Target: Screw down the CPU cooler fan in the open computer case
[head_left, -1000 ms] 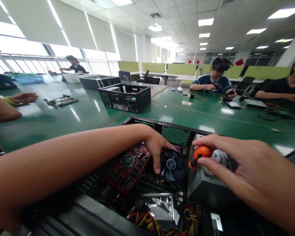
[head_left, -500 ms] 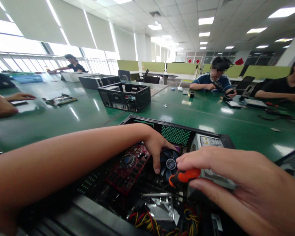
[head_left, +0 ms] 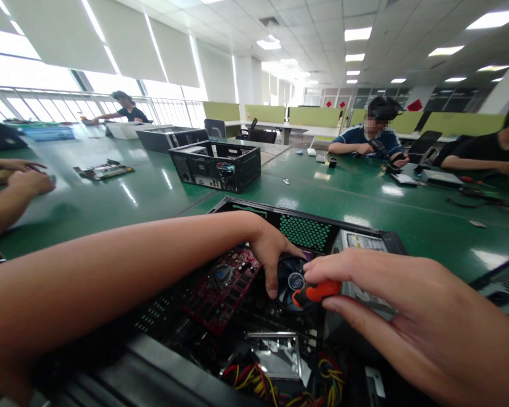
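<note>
Left hand: we have it reaching into the open black metal computer case, fingers curled on the near-left edge of the round blue-bladed cooling fan; whether that grip is closed on the fan we cannot tell.
Right hand: our grip is closed on the orange-and-black screwdriver handle, pinched between thumb and fingers, just over the fan's right side.
Fan: sits mid-case, right of the red circuit card, left of the grey metal power supply box.
Near edge: red, yellow and black wire bundle.
Table: glossy green; a second black case stands far left.
Others: a co-worker's hands rest far left.
</note>
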Demonstrator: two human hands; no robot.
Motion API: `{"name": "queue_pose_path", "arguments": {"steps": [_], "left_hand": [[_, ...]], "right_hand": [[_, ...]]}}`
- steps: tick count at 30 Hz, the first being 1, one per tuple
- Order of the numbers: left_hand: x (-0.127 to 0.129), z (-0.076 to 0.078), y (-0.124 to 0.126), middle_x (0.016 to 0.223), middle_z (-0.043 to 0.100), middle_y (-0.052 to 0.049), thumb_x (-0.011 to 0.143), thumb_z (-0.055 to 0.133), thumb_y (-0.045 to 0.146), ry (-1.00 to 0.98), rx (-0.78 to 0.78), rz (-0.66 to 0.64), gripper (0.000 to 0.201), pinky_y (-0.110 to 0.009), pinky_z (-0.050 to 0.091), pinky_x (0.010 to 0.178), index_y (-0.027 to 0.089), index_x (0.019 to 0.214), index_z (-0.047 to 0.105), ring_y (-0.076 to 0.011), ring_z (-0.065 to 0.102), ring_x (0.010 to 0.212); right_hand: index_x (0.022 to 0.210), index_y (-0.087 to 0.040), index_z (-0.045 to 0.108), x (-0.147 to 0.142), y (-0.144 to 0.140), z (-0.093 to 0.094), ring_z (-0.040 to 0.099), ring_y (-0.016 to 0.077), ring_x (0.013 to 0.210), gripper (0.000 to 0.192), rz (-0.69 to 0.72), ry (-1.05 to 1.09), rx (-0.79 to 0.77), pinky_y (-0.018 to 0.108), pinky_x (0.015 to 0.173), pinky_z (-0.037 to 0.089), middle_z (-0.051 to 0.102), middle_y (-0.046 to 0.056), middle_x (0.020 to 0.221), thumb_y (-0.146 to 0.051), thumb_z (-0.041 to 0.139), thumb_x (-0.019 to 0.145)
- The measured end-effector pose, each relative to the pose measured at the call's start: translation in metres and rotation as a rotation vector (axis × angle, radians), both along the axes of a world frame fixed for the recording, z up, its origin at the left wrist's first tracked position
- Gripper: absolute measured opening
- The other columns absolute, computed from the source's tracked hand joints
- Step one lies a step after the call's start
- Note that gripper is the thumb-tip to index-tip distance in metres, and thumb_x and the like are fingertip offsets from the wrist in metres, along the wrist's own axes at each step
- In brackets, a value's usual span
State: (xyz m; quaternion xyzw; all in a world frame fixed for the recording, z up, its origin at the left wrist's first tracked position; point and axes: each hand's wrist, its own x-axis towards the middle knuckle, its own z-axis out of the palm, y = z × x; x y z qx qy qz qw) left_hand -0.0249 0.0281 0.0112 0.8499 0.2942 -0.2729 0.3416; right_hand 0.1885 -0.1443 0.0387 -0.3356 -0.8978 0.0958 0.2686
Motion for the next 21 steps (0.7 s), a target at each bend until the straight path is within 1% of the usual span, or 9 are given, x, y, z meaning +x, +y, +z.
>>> {"name": "queue_pose_path", "arguments": {"steps": [2,6,8,10,13,14,17,19,21], "left_hand": [[-0.0005,-0.0012,0.0011,0.163,0.064,-0.001,0.051,0.1,0.039,-0.002,-0.004,0.005,0.131,-0.039,0.04,0.129,0.025,0.17,0.048,-0.0367,0.055,0.153],[-0.0012,-0.002,0.0017,0.158,0.068,-0.001,0.052,0.099,0.036,0.013,-0.044,0.008,0.132,-0.038,0.042,0.128,0.024,0.172,0.045,-0.0358,0.056,0.152],[-0.0014,-0.0019,0.0014,0.161,0.066,-0.003,0.052,0.099,0.036,0.011,-0.041,0.009,0.134,-0.038,0.041,0.128,0.024,0.173,0.042,-0.0357,0.055,0.153],[-0.0015,-0.0018,0.0012,0.163,0.063,-0.004,0.053,0.099,0.038,0.01,-0.02,0.005,0.135,-0.039,0.042,0.128,0.023,0.174,0.042,-0.0359,0.056,0.152],[-0.0016,-0.0017,0.0014,0.161,0.065,-0.005,0.054,0.099,0.039,0.023,-0.007,-0.003,0.132,-0.04,0.043,0.127,0.023,0.172,0.045,-0.0356,0.061,0.147],[-0.0017,-0.0018,0.0015,0.159,0.067,-0.004,0.053,0.1,0.04,0.021,-0.012,-0.004,0.13,-0.04,0.043,0.127,0.024,0.171,0.046,-0.0352,0.062,0.145],[-0.0019,-0.002,0.0017,0.157,0.069,-0.001,0.053,0.1,0.041,-0.024,-0.026,-0.003,0.128,-0.04,0.043,0.127,0.026,0.169,0.049,-0.0343,0.061,0.146],[-0.0025,-0.0019,0.0015,0.158,0.068,0.0,0.051,0.1,0.04,-0.03,-0.016,0.004,0.129,-0.041,0.043,0.127,0.027,0.169,0.049,-0.035,0.06,0.148],[-0.0042,-0.0019,0.0015,0.158,0.068,0.0,0.05,0.1,0.038,-0.007,-0.016,0.012,0.129,-0.04,0.044,0.126,0.027,0.168,0.051,-0.0359,0.06,0.147]], "right_hand": [[0.121,-0.032,0.077,0.0001,0.0011,0.0003,0.084,0.0181,0.095,0.029,-0.004,0.002,0.016,0.028,0.084,0.066,0.087,0.001,0.115,-0.019,0.055,0.109],[0.099,-0.03,0.079,0.0033,0.002,-0.0003,0.076,0.0185,0.074,0.011,-0.057,-0.044,0.051,0.029,0.064,0.06,0.083,-0.001,0.09,-0.031,0.069,0.104],[0.095,-0.029,0.078,0.0046,0.0024,-0.0007,0.074,0.0172,0.071,0.01,-0.057,-0.036,0.06,0.028,0.06,0.057,0.08,-0.003,0.085,-0.033,0.073,0.103],[0.104,-0.029,0.077,0.0047,0.0032,-0.0011,0.077,0.0161,0.081,0.011,-0.025,-0.012,0.06,0.026,0.069,0.061,0.082,-0.002,0.094,-0.026,0.067,0.106],[0.124,-0.028,0.074,0.0037,0.0043,-0.0026,0.08,0.0159,0.106,0.031,0.017,0.0,0.077,0.027,0.094,0.063,0.085,0.001,0.118,-0.011,0.054,0.107],[0.126,-0.027,0.074,0.0033,0.0042,-0.0032,0.08,0.0164,0.11,0.035,0.022,-0.004,0.081,0.028,0.098,0.063,0.085,0.002,0.124,-0.009,0.052,0.106],[0.125,-0.028,0.075,0.0026,0.0026,-0.0041,0.082,0.0184,0.108,0.033,0.015,-0.027,0.068,0.032,0.099,0.065,0.086,0.002,0.124,-0.013,0.052,0.107],[0.123,-0.031,0.076,0.0034,0.0005,-0.0037,0.084,0.0192,0.103,0.028,0.002,-0.033,0.069,0.032,0.094,0.068,0.086,0.001,0.121,-0.02,0.055,0.109],[0.126,-0.035,0.073,0.0062,-0.0019,-0.0026,0.084,0.0196,0.105,0.026,-0.041,-0.003,0.084,0.031,0.093,0.068,0.086,-0.001,0.123,-0.025,0.055,0.11]]}}
